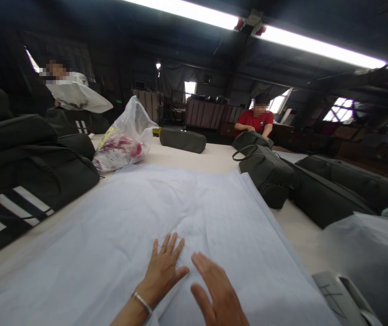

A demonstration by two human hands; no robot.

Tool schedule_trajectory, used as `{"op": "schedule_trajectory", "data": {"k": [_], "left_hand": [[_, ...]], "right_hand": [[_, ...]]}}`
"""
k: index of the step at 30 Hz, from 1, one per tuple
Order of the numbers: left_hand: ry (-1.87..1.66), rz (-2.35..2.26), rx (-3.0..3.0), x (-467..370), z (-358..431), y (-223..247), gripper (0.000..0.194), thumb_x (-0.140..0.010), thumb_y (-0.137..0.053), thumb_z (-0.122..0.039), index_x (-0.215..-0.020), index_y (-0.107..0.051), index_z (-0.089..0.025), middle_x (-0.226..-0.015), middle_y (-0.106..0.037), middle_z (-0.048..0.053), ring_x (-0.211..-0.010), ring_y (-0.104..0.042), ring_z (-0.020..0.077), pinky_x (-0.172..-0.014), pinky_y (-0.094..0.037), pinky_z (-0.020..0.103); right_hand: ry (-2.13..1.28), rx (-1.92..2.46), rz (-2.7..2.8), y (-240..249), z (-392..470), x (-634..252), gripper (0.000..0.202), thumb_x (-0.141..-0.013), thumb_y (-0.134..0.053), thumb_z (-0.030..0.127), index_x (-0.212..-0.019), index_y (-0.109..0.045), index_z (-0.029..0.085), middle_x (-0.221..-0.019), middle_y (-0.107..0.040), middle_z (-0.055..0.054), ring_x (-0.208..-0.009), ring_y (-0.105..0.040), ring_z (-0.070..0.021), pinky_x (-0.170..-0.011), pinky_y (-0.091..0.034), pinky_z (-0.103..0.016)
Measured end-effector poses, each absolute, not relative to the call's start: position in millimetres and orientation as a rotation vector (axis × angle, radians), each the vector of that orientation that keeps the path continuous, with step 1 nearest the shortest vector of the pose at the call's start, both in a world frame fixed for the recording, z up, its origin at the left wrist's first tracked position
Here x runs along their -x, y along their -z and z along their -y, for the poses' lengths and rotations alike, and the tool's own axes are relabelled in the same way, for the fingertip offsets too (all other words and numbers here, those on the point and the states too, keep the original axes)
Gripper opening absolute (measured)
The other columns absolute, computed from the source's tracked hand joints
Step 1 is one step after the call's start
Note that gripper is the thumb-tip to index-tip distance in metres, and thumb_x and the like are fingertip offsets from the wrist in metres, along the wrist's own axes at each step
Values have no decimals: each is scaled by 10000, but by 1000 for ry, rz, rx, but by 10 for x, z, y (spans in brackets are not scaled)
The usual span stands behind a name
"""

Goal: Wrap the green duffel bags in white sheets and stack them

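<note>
A large pale bluish-white sheet (194, 208) lies spread over the table, with light creases near its middle. My left hand (163, 271), a bracelet at its wrist, rests on the sheet with its fingers spread. Just to its right is my right hand (217, 290), slightly blurred, thumb apart from the fingers and nothing between them. Whether it touches the sheet I cannot tell.
Dark bags with white stripes (27, 181) are piled at the left. Behind the sheet are a filled clear plastic bag (124, 140) and a dark pouch (183, 140). More dark bags (270, 174) line the right. Two people stand beyond, one in a red shirt (253, 121).
</note>
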State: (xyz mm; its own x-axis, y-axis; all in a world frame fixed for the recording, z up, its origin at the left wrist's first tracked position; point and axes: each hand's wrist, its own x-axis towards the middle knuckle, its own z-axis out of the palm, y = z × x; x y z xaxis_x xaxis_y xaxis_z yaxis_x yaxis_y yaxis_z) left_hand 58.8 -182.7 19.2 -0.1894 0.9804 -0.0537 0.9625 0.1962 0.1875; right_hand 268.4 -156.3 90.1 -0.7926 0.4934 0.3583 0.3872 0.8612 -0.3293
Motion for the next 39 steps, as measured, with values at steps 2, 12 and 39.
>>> {"op": "schedule_trajectory", "data": {"k": [2, 12, 39], "left_hand": [[-167, -2307, -1889, -592, 1825, -155, 730, -867, -547, -552, -1504, -288, -307, -1594, -207, 102, -1473, -191, 367, -1146, -133, 712], [-177, -2364, -1946, -622, 1864, 33, 841, -811, -624, -539, -1516, -207, -352, -1601, -188, 89, -1470, -199, 379, -1125, -164, 747], [-282, -2453, -2027, -633, 1843, 109, 713, -834, -573, -547, -1475, -360, -318, -1567, -303, 97, -1444, -285, 375, -1123, -178, 721]], "right_hand": [[-360, 722, 2595, -959, 1003, -2203, 526, -1000, -376, 373, -1512, -323, 263, -1538, -382, -41, -1432, -338, -240, -1170, -330, -479], [-368, 1149, 2830, -230, -598, -903, 626, -989, -273, 580, -1534, -259, 274, -1628, -156, -15, -1507, -49, -266, -1197, -21, -546], [-298, 1067, 2301, -767, -369, -2124, 392, -961, -452, 409, -1231, -645, 199, -1329, -621, -90, -1313, -494, -246, -1161, -293, -469]]}}
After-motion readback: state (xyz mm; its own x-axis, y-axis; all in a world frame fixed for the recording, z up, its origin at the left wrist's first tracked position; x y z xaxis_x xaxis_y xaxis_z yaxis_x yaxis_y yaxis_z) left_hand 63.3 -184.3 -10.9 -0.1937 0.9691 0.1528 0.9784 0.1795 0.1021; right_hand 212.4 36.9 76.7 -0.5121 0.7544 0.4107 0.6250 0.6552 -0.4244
